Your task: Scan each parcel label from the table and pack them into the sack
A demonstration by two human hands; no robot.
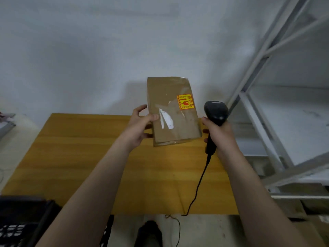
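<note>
Brown cardboard parcel [173, 111], held upright above the far edge of the wooden surface [89, 157]; orange-yellow sticker [185, 102] and torn white label remnant [166, 120] on its face. Left hand [140, 125] grips its left edge, thumb on front. Right hand [218, 132] wraps a black corded scanner [215, 113] just beside the parcel. Grey metal shelving [267, 104] at right.

There is one parcel [181, 129], and it bears one orange sticker [185, 102] and one torn white label [167, 120]. There is one scanner [216, 111] with one cable [197, 186]. Two grips show: the left grip [140, 125] and the right grip [219, 132]. Also counted are one tabletop [80, 157], one black crate [21, 220], one metal rack [265, 127] and one shoe [150, 232].
</note>
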